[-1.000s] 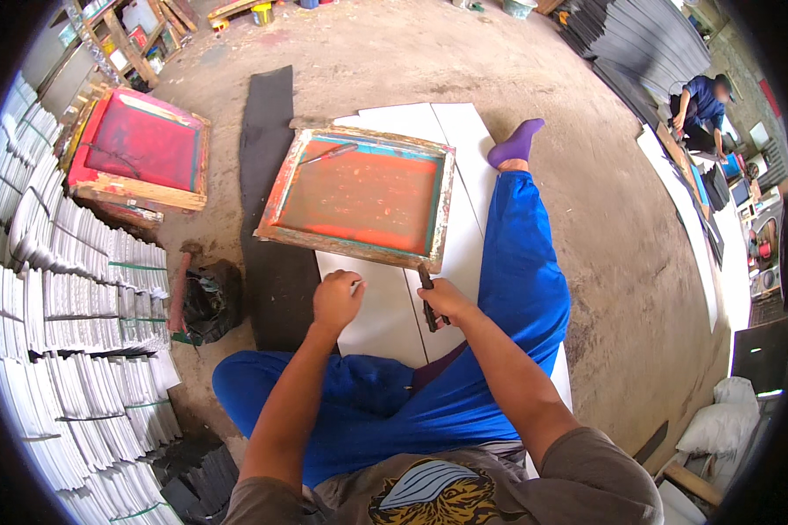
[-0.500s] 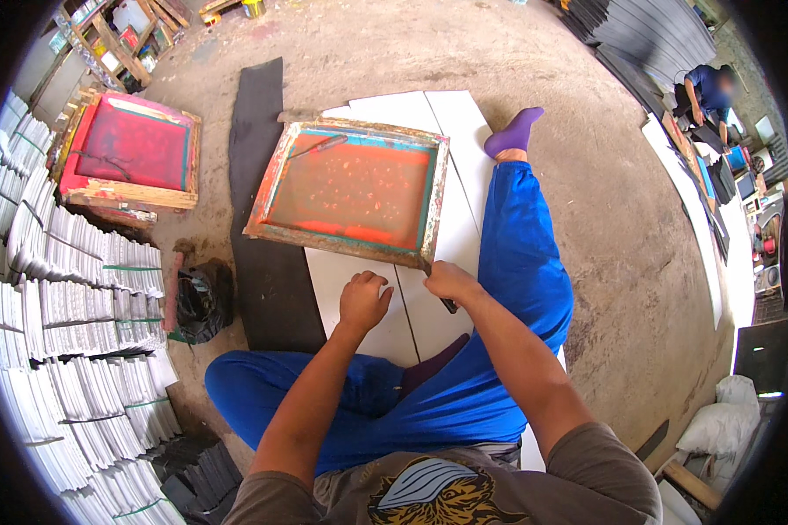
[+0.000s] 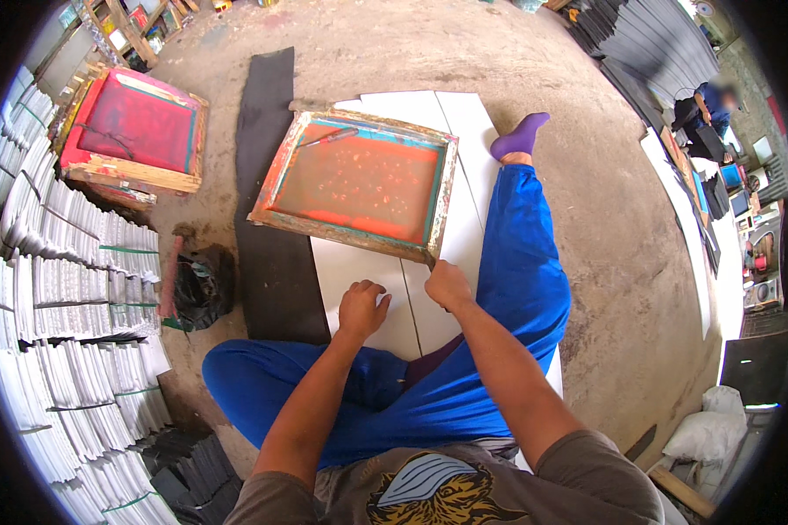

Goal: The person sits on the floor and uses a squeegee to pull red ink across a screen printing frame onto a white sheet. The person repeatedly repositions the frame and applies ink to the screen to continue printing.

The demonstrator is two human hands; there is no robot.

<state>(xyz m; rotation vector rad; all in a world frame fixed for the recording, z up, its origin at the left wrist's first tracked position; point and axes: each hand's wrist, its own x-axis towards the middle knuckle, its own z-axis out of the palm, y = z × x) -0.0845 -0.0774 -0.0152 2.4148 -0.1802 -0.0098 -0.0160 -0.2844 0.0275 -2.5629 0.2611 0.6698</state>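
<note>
A wooden screen-printing frame [image 3: 359, 241] with orange-stained mesh [image 3: 359, 184] lies tilted across white boards [image 3: 363, 271] between my legs. At its near right corner, my right hand [image 3: 448, 286] is closed around a thin dark tool [image 3: 430, 261]. The tool's tip meets the frame's edge, and the fist hides the rest. My left hand [image 3: 364, 308] hovers over the boards, just short of the frame's near rail, fingers loosely bent, thumb apart, nothing seen in it. A slim red-handled tool [image 3: 331, 137] rests on the frame's far left part.
Left of the boards runs a black sheet [image 3: 267, 157]. Beyond it sit red-meshed frames [image 3: 136, 127], a black plastic bag [image 3: 206, 287] and tall stacks of bundled white sheets [image 3: 79, 297]. A person [image 3: 714, 109] works at the far right, near dark sheets.
The view has shifted slightly. The dark handle end that showed below my right fist is now hidden. Both hands stay in nearly the same place by the frame.
</note>
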